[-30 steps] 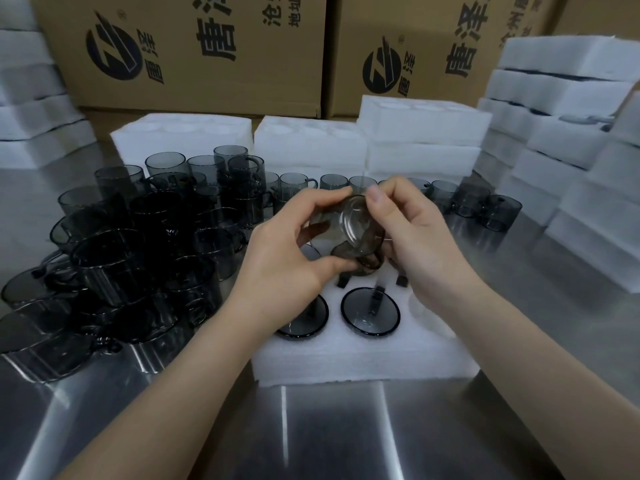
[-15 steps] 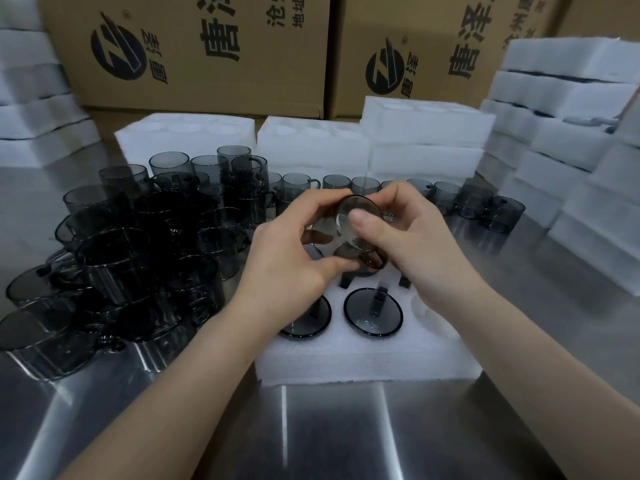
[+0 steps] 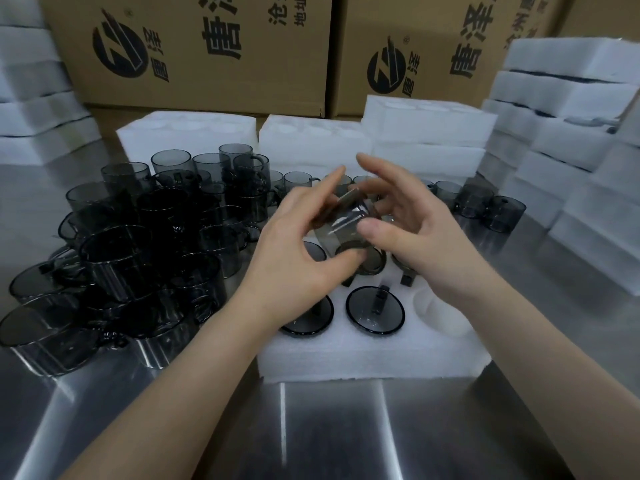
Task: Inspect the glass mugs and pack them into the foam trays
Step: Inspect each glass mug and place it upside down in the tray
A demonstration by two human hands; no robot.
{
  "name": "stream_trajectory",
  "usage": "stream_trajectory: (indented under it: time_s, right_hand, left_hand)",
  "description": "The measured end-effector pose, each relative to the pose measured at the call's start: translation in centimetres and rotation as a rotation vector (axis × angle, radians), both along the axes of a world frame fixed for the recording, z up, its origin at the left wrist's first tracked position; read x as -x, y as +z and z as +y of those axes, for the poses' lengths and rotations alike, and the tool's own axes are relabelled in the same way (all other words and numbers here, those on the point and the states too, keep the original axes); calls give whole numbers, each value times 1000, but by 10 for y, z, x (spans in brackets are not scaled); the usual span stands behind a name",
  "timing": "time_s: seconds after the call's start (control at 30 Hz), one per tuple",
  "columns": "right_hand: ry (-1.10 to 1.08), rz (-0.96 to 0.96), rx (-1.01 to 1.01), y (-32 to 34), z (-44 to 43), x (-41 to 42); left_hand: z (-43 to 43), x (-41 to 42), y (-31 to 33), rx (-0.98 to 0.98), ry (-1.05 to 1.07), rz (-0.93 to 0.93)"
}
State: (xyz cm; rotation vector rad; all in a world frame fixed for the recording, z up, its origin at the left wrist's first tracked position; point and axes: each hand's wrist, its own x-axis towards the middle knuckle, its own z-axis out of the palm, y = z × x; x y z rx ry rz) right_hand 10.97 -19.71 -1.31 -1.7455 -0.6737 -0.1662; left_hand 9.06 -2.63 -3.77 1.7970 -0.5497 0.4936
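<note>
Mug of smoky grey glass, tilted, gripped between left hand and right hand.

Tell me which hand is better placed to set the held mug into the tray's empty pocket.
Likely the right hand. It touches the mug, and the empty pocket lies below its wrist, on the right side of the foam tray. The left hand would have to cross over packed mugs.

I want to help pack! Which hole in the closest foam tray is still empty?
The front right hole of the closest foam tray; the other holes in view hold mugs.
</note>
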Motion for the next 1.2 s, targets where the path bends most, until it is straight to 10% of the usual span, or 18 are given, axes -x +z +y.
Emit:
stream_trajectory:
  time_s: [0.33,0.83,1.2]
  right_hand:
    - [-31,227,-243,-8,8,-3]
    - [-128,-124,232,-20,18,3]
    - [-79,-69,-42,-14,21,2]
  left_hand:
    - [3,-1,1,57,-61,139]
    - [-4,3,3,-153,95,41]
    - [-5,3,1,-141,73,-34]
